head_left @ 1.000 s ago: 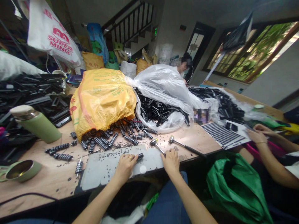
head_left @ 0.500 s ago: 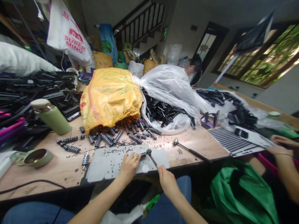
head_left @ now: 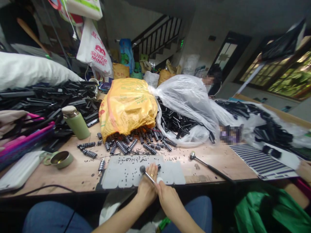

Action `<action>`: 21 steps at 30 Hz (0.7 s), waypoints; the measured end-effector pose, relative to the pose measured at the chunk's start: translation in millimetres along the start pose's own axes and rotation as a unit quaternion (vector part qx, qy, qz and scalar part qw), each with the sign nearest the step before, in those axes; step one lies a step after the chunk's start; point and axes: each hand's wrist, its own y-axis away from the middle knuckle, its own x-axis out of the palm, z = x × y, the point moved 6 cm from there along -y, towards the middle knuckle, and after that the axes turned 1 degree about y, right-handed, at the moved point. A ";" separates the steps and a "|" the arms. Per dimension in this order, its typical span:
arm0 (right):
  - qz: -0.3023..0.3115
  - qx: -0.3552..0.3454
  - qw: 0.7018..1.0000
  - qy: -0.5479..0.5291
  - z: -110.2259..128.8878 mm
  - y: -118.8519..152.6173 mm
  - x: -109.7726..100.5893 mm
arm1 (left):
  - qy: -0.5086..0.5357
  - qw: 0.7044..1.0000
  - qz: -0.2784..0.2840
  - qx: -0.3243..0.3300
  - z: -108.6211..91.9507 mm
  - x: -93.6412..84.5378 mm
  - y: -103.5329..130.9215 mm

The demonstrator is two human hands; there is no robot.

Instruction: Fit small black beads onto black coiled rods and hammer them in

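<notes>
My left hand (head_left: 148,183) lies on the grey mat (head_left: 111,174), fingers stretched out over a short black cylinder (head_left: 159,167). Only the cylinder's end shows past my fingertips. My right hand (head_left: 168,195) is closed round a small hammer (head_left: 143,169) with a dark rounded head and a metal shaft, which slants up and left across my left hand. The two hands meet at the wrist side of the left. Tiny black bits are scattered over the mat. Behind it, black-and-silver ribbed rollers (head_left: 121,145) spill from a yellow sack (head_left: 130,103).
A second hammer (head_left: 209,165) lies to the right, beside a striped sheet (head_left: 257,161). Clear plastic bags (head_left: 187,97) hold black parts. At left stand a green flask (head_left: 76,124), a cup (head_left: 60,160) and a pink basket (head_left: 29,142). Another person's hand (head_left: 305,171) is at far right.
My left hand has gone from gripping the black cylinder to lying flat over it. The hammer head has moved left across that hand. The whole view has shifted.
</notes>
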 end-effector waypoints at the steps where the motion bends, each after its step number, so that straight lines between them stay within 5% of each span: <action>1: -0.008 0.000 1.000 -0.009 -3.9 -0.7 -2.9 | 0.015 1.000 0.007 0.000 1.3 -2.6 -3.1; 5: -0.085 0.034 0.995 -0.035 -37.7 -6.1 -34.8 | 0.092 0.991 0.078 -0.060 6.5 -22.5 -8.2; 9: -0.108 0.122 0.986 0.047 -94.0 -19.2 -46.8 | 0.165 0.972 0.161 -0.048 9.2 -40.5 -9.0; 13: -0.092 0.168 0.976 0.102 -132.9 -28.9 -31.9 | 0.076 0.988 0.087 -0.104 58.4 -51.8 -49.4; 17: -0.145 0.112 0.979 0.092 -132.2 -42.3 -32.4 | 0.074 0.993 0.088 0.014 83.0 -39.3 -95.4; 21: -0.206 0.046 0.977 -0.018 -121.4 -86.6 -61.1 | 0.094 0.990 0.090 0.061 85.0 -27.5 -107.3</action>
